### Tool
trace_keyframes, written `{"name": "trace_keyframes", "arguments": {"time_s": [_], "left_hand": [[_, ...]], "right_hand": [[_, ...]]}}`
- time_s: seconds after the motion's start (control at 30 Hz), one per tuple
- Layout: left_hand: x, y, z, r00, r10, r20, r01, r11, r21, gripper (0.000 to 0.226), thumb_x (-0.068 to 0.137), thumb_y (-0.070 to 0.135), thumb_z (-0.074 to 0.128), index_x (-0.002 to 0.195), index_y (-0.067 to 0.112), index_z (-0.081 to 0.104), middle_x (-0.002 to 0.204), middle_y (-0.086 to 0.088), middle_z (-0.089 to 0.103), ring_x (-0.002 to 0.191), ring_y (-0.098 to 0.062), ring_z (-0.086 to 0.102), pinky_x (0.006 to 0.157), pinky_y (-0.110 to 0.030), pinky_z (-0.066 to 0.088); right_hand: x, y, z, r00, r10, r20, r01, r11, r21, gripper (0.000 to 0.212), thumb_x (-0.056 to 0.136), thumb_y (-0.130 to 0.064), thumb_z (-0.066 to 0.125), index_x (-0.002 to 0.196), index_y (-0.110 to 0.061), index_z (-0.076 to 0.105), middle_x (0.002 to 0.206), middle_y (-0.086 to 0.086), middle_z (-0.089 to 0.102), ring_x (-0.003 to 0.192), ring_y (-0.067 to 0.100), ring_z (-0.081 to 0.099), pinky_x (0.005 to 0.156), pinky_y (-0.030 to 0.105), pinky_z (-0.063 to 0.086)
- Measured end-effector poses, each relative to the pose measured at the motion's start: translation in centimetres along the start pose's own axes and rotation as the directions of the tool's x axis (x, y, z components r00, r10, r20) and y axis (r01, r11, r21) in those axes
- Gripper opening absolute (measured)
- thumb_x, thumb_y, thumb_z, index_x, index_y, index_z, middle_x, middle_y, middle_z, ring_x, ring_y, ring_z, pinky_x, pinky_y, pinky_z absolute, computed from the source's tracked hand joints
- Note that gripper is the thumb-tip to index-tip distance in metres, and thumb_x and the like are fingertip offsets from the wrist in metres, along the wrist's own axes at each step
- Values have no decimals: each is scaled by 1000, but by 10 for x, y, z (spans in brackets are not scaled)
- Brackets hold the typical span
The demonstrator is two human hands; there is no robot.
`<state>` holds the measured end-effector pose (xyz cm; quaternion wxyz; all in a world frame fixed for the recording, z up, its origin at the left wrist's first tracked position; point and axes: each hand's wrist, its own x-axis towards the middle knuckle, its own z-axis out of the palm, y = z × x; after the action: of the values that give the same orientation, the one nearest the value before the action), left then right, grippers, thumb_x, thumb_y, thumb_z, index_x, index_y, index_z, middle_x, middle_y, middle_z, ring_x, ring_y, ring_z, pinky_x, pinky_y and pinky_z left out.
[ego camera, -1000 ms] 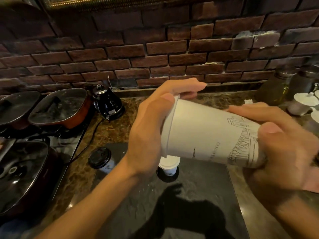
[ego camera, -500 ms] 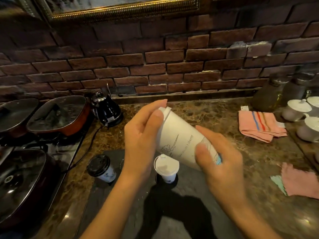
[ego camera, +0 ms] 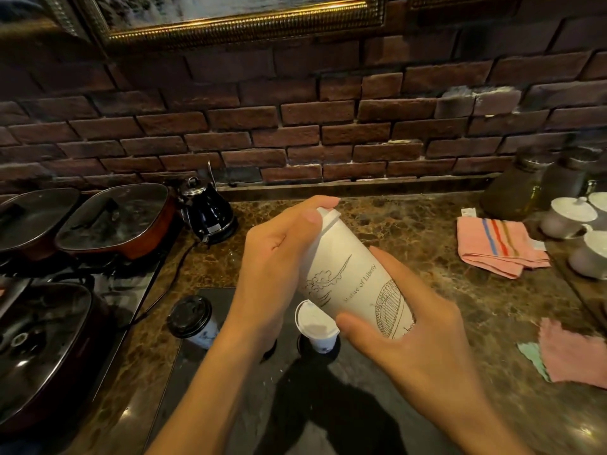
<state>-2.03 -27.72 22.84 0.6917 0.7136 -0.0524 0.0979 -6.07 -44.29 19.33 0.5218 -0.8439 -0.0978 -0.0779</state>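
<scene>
Above the dark slab point(ego camera: 328, 431) at centre, we find the tall white paper cup point(ego camera: 354, 284) held off the counter. It is tilted, with its mouth toward 11 o'clock and its base toward 5 o'clock.

1. The left hand point(ego camera: 276, 267) pinches the rim, thumb on the near edge and fingers curled over the far edge.
2. The right hand point(ego camera: 417, 330) wraps the lower wall, thumb on the near side.
3. We judge that this two-point hold steadies the cup for turning or for working at its rim. With the mouth raised, it is not a pouring attitude.

Along the wall we read "Statue of Liberty", flanked by a cloud-like line sketch and a hatched, domed drawing.

Just below the tilted cup, at 6 o'clock, a small white cup point(ego camera: 317, 326) stands upright on the slab. A black-lidded cup point(ego camera: 192, 320) stands at 8 o'clock; its blue print is illegible.

On the brown stone countertop point(ego camera: 427, 224), a black kettle point(ego camera: 210, 211) sits at 10 o'clock. A pink striped cloth point(ego camera: 499, 244) lies at 2 o'clock, and we cannot read its tag.
</scene>
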Motion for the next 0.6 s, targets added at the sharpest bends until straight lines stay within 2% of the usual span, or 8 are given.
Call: {"name": "trace_keyframes", "arguments": {"time_s": [0.07, 0.13, 0.2, 0.27, 0.33, 0.4, 0.47, 0.6], "left_hand": [[0, 1, 0, 1000, 4, 28, -3, 1000, -14, 28, 93, 38, 53, 108, 29, 75, 99, -1, 76, 89, -22, 73, 70, -31, 58], [0, 1, -1, 999, 3, 45, -2, 999, -35, 29, 93, 34, 52, 108, 24, 74, 96, -3, 75, 86, -23, 73, 67, -30, 56], [-1, 0, -2, 998, 0, 65, 3, 999, -47, 29, 93, 32, 53, 108, 20, 74, 96, -5, 75, 85, -25, 73, 66, -32, 57], [-1, -1, -2, 999, -8, 53, 10, 999, -48, 29, 92, 31, 53, 107, 20, 74, 96, -7, 76, 85, -27, 73, 67, -34, 58], [1, -3, 0, 1000, -23, -6, 23, 998, -53, 28, 90, 30, 53, 105, 21, 76, 97, -7, 77, 87, -27, 73, 70, -37, 58], [3, -4, 4, 996, -54, -75, 50, 997, -56, 27, 87, 32, 55, 97, 26, 78, 95, -4, 78, 86, -24, 73, 70, -36, 57], [3, -4, 7, 993, -75, -96, 69, 996, -63, 26, 85, 35, 55, 92, 29, 79, 90, -1, 77, 81, -18, 73, 66, -30, 57], [1, -1, 6, 996, -81, -37, 78, 995, -66, 29, 89, 34, 52, 101, 25, 77, 89, -1, 77, 79, -16, 73, 64, -25, 57]], "right_hand": [[2, -3, -3, 991, 93, 95, -116, 954, 275, 63, 68, -37, 88, 124, -44, 61, 103, -24, 70, 90, 1, 69, 56, 19, 56], [5, -2, -6, 952, 164, 258, -277, 818, 504, 44, 69, -34, 82, 112, -34, 72, 96, -5, 77, 67, 14, 71, 46, 19, 52], [6, 0, -8, 878, 211, 430, -455, 648, 611, 47, 65, -42, 79, 108, -23, 74, 94, 17, 75, 54, 27, 63, 38, 25, 49], [5, 0, -9, 858, 221, 464, -490, 626, 607, 52, 61, -43, 80, 110, -26, 72, 98, 16, 74, 56, 31, 64, 39, 27, 51], [4, -2, -7, 900, 242, 364, -412, 746, 523, 57, 58, -41, 83, 112, -39, 68, 104, -5, 73, 70, 23, 72, 45, 32, 57], [1, -2, -4, 976, 157, 150, -185, 964, 193, 76, 56, -47, 84, 126, -51, 53, 114, -25, 60, 97, 4, 66, 62, 20, 57], [-1, 1, -3, 998, -28, 60, 38, 984, -175, 87, 62, -59, 74, 139, -56, 34, 121, -33, 45, 110, -10, 50, 71, 7, 47], [-2, -1, -7, 995, -60, 82, 76, 976, -203, 85, 64, -67, 67, 137, -68, 25, 118, -38, 46, 112, -15, 48, 71, 3, 44]]}}
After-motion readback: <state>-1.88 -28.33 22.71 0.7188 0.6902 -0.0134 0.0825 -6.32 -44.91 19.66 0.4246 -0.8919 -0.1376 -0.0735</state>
